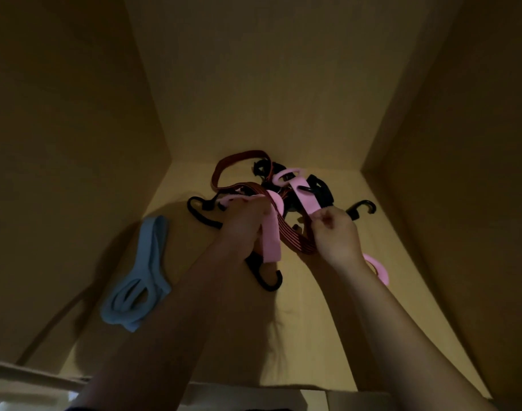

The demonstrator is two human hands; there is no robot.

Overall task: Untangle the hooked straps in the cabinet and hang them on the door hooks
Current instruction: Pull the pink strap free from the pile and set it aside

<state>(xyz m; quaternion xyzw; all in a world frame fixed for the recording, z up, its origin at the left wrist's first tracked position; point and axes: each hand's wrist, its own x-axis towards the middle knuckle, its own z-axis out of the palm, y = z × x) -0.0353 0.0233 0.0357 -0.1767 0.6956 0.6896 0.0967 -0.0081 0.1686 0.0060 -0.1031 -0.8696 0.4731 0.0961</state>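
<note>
the dim inside of a plain wooden cabinet (254, 84), likely home storage, with straps (248, 188) on its floor.

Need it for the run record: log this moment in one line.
stage: untangling | left hand: grips pink strap | right hand: pinches pink strap end | blue strap: apart, left

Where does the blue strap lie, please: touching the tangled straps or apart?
Apart. The head view shows bare cabinet floor between the blue strap and the tangle's nearest black hook.
</note>
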